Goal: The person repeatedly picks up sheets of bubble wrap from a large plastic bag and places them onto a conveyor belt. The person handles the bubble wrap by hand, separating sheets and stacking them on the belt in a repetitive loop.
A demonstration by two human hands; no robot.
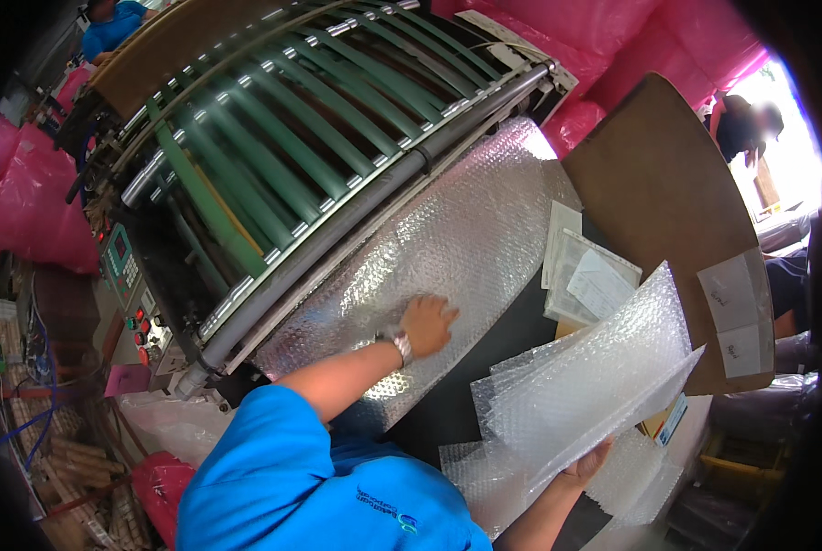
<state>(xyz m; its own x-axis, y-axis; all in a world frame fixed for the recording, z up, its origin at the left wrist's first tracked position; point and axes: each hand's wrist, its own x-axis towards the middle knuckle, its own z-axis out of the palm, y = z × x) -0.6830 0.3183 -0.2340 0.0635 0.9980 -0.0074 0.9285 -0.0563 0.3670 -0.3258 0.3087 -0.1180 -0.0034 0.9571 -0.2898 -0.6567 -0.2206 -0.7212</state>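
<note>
My left hand [429, 327] lies on a wide sheet of silvery bubble wrap [466, 230] below the machine's roller edge. Its fingers are extended and a little apart, holding nothing. At the lower right my right hand [587, 462] is closed on the near edge of clear bubble-wrap sheets [585, 386], which fan out and stand tilted above the dark table [461, 404]. Part of its fingers is hidden by the sheets. More clear bubble wrap [636, 477] lies just beyond that hand.
A machine with green belts [310, 119] fills the upper middle, its control panel [135, 294] at left. Papers in plastic sleeves [590, 275] lie by a brown cardboard panel [654, 220]. Pink plastic bundles [39, 202] stand around. Other people [746, 124] are in the background.
</note>
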